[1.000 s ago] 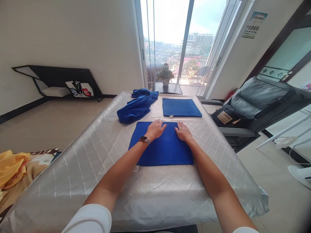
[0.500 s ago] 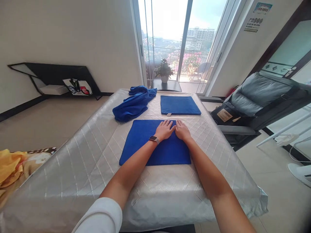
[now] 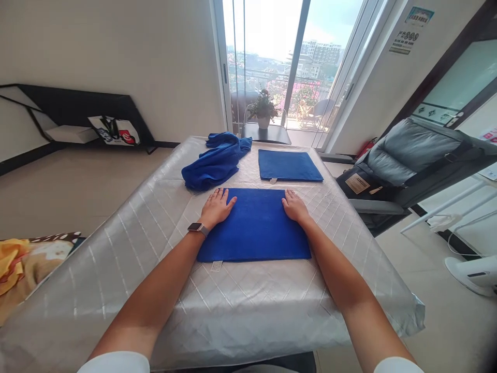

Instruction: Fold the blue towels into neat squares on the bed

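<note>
A blue cloth (image 3: 256, 228), folded into a flat rectangle, lies before me with a small white tag (image 3: 216, 266) at its near edge. My left hand (image 3: 218, 208), a watch on its wrist, rests flat on the cloth's far left corner with fingers spread. On the far right corner lies my right hand (image 3: 295, 206), palm down, fingers stretched out. Neither hand grips anything. Beyond, a second folded blue cloth (image 3: 290, 166) lies flat to the right, and a crumpled blue cloth (image 3: 215, 161) is heaped to the left.
A silvery quilted cover (image 3: 155, 228) drapes over the table. To the right stands a grey armchair (image 3: 411, 155) with a black bag (image 3: 363, 184). A potted plant (image 3: 263, 111) sits on a chair past the far edge. Patterned fabric (image 3: 39, 259) lies at lower left.
My left hand has slid left from the middle of the folded cloth to its far left corner. My right hand stays near the far right corner. The near-edge tag now shows.
</note>
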`<state>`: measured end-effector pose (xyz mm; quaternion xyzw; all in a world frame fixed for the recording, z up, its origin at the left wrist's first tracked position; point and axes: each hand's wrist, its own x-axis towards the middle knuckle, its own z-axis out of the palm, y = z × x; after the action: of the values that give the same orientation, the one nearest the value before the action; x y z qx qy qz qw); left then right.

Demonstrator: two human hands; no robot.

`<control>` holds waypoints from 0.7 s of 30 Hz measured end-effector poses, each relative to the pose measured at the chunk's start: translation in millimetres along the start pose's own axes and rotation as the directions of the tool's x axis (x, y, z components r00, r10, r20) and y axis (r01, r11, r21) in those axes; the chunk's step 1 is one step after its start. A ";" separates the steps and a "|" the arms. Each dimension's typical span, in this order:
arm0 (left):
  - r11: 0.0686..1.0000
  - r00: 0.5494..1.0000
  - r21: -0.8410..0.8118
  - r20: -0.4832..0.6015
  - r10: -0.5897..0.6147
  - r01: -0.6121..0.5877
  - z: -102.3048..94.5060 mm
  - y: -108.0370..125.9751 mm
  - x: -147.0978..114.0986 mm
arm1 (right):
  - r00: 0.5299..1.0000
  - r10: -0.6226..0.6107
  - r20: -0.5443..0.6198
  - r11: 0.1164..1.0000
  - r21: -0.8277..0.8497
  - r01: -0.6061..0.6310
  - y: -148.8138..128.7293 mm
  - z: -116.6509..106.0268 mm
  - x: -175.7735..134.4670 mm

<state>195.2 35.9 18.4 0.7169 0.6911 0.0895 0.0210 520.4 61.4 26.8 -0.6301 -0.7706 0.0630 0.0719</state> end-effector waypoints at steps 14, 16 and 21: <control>0.999 0.999 0.026 0.037 -0.020 0.019 -5.9 -3.0 -4.3 | 1.000 0.022 -0.016 1.000 -0.012 -0.022 -15.1 -10.2 -43.7; 0.999 0.999 0.025 0.013 -0.031 0.031 -10.0 -0.6 -6.2 | 0.999 0.046 0.025 0.999 0.018 -0.047 -13.4 -4.1 -48.2; 0.955 0.976 -0.276 -0.212 0.048 -0.107 -61.5 41.3 -27.2 | 0.999 0.039 0.026 0.998 0.037 -0.040 -11.7 1.3 -50.1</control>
<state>225.5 1.3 82.5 0.7202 0.6405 0.2618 0.0500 518.7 10.0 26.2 -0.6431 -0.7573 0.0868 0.0730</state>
